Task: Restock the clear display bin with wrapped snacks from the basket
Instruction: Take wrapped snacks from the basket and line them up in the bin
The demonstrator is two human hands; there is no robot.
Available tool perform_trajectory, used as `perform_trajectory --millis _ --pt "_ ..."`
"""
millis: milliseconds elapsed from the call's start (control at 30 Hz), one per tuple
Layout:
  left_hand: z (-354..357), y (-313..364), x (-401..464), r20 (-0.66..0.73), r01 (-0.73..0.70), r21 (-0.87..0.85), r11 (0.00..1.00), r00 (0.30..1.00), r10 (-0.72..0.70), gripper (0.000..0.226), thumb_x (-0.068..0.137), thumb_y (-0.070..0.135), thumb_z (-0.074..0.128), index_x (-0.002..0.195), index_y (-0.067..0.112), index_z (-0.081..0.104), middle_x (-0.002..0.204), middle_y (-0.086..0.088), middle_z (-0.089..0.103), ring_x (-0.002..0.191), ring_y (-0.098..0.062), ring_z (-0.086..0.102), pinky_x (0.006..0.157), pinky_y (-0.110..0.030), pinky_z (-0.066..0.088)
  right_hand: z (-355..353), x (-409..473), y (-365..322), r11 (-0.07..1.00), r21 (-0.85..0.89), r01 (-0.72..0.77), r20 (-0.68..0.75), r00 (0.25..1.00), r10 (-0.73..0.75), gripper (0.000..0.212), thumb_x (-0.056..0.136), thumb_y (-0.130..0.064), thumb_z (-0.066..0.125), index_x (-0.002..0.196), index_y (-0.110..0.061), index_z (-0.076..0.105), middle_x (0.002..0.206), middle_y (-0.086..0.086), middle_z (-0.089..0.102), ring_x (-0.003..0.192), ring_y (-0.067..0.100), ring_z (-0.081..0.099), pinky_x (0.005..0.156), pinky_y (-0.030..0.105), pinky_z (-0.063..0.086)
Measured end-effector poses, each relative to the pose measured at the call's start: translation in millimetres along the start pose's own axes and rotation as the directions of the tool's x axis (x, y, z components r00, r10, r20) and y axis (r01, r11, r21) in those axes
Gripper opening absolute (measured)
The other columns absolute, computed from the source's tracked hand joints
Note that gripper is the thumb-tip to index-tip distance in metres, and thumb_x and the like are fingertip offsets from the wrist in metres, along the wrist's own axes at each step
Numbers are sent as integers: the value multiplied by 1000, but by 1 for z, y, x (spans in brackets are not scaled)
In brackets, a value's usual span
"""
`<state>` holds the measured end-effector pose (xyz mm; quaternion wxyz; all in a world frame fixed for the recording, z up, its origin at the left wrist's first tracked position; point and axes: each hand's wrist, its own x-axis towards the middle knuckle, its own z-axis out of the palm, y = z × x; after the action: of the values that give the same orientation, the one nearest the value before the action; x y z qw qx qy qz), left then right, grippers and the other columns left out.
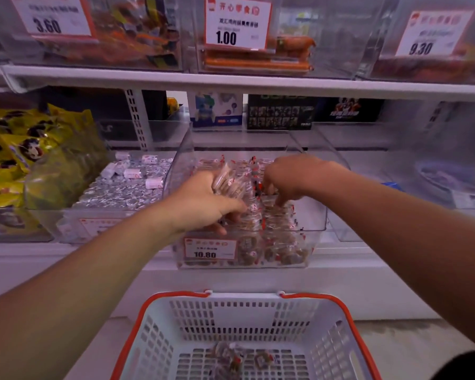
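From the head camera, both hands work inside the clear display bin [317, 215] at the shelf's front edge. The left hand [203, 204] grips a bundle of wrapped snacks [228, 183], fingers curled round them; the right hand [288, 179] reaches fingers-down into the pile (whether it pinches a packet cannot be told). This looks like the unloading step; next, a return to the basket [337, 349], where few packets [231, 357] remain. The bin's price tag [210, 249] reads 10.80; tags above read 3.60, 1.00, 9.30.
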<state>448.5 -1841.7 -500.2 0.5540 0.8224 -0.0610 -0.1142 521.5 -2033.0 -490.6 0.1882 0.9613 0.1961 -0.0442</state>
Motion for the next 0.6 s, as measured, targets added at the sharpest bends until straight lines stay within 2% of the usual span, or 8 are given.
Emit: perform_trajectory --millis 133,200,267,333,467,600 --pt "-2 -10 11 -38 94 -211 973 994 -105 41 80 5 80 114 5 57 89 -13 76 69 -15 75 40 -22 48 7 13 -1 996 91 -7 46 999 3 38 73 -32 85 103 -26 62 94 -3 59 85 21 57 68 32 46" --pt "-3 -14 15 -34 113 -267 957 991 -126 44 78 6 81 114 7 56 88 -11 77 73 -17 76 39 -21 47 6 17 2 987 159 -23 -2 1000 23 22 77 -25 81 91 -23 64 91 -2 64 84 21 61 71 34 50" --pt "-3 -15 16 -21 119 -293 949 991 -131 42 77 6 81 113 6 58 82 -9 77 72 -17 76 38 -19 46 1 20 7 981 188 -56 -108 991 78 10 80 -16 75 87 -19 68 91 4 66 81 24 62 69 34 51" --pt "-3 -16 17 -12 124 -309 943 991 -134 40 78 6 81 111 6 59 78 -7 76 70 -15 75 37 -18 45 0 22 11 985 148 -93 -200 972 122 12 80 -7 68 85 -17 67 92 6 64 80 26 61 65 33 50" --pt "-2 -15 19 -15 140 -304 942 988 -152 40 78 7 81 112 6 58 82 -9 77 72 -16 75 37 -19 45 4 28 12 986 132 -98 -215 969 125 23 81 -1 62 72 -21 54 91 5 58 82 27 60 68 35 51" --pt "2 -13 20 -13 125 -281 952 991 -134 42 76 8 83 109 7 57 84 -10 77 72 -16 76 37 -19 45 6 32 13 982 166 -87 -220 968 123 28 81 -3 65 70 -23 47 86 4 56 81 27 59 69 37 53"
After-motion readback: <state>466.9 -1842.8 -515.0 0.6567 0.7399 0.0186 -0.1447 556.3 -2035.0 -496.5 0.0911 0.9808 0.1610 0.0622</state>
